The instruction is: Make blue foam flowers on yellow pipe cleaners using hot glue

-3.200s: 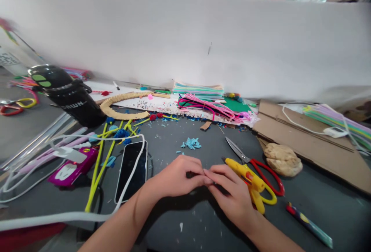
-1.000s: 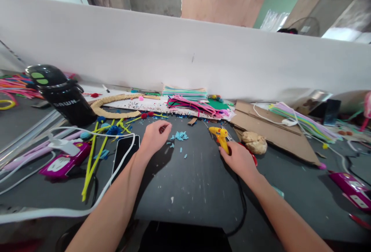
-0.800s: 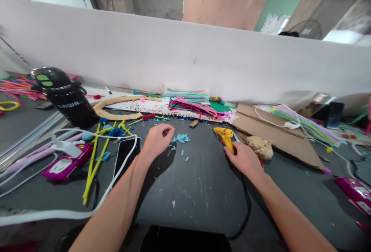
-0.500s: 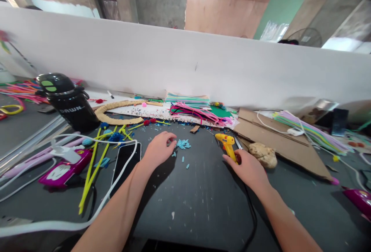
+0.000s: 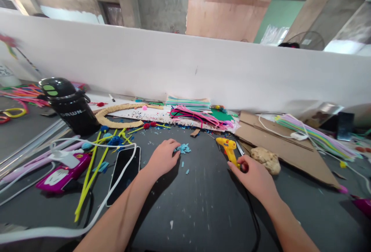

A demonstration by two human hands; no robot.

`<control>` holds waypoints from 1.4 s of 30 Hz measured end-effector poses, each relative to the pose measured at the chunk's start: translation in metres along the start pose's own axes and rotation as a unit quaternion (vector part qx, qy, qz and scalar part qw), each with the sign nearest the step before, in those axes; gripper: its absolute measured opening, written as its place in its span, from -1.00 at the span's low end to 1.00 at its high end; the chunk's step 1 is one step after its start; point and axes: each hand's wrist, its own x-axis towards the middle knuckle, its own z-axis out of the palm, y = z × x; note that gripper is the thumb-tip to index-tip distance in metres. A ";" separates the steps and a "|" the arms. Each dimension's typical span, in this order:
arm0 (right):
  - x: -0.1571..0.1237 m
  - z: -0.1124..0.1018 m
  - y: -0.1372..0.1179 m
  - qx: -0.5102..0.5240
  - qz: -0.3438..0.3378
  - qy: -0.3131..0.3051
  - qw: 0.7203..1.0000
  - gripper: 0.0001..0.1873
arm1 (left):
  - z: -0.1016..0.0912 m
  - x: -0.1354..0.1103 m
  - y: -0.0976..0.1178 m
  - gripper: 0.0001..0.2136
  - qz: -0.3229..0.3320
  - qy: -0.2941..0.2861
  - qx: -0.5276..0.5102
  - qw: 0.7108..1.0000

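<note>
My left hand [image 5: 164, 157] rests low over the table with its fingers loosely curved and a gap between thumb and fingers. Its fingertips reach the left edge of a small heap of light blue cut pieces [image 5: 184, 148]; whether it pinches one I cannot tell. A few loose blue bits lie in front of the heap. On the right, a yellow glue gun [image 5: 228, 146] lies with its nozzle to the upper left. My right hand [image 5: 253, 172] has thumb and fingers around the lower end of its handle. A black cord runs down below that hand.
A black bottle [image 5: 72, 109], phone [image 5: 124, 172], white cable and yellow pipe cleaners [image 5: 91, 178] lie left. Behind are a tan ring [image 5: 106, 120] and pink pipe cleaners [image 5: 194, 116]. A stone-like lump [image 5: 266, 160] and cardboard [image 5: 290, 151] lie right. A white partition [image 5: 185, 66] stands behind.
My left hand has come up against the blue heap. My right hand has slid slightly back toward the handle's end, while the glue gun stays in place. The view has tilted slightly.
</note>
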 end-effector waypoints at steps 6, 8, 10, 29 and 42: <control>0.017 -0.003 -0.008 -0.019 -0.026 0.012 0.999 -0.60 | 0.001 0.001 0.005 -0.75 0.003 0.005 -0.021 1.000; 0.030 -0.004 -0.010 -0.048 -0.033 -0.010 0.998 -0.56 | 0.000 0.001 0.006 -0.74 -0.001 0.003 -0.026 1.000; 0.041 -0.004 -0.012 -0.075 -0.038 -0.051 0.995 -0.53 | 0.000 0.001 0.007 -0.74 -0.006 0.003 -0.031 0.999; 0.044 -0.026 0.012 0.035 -0.035 -0.092 0.995 -0.43 | 0.001 0.000 0.014 -0.79 -0.001 0.006 -0.070 0.998; 0.222 -0.036 -0.072 -0.072 -0.126 -0.154 0.977 -0.77 | -0.003 0.000 0.012 -0.79 0.009 0.058 -0.064 0.996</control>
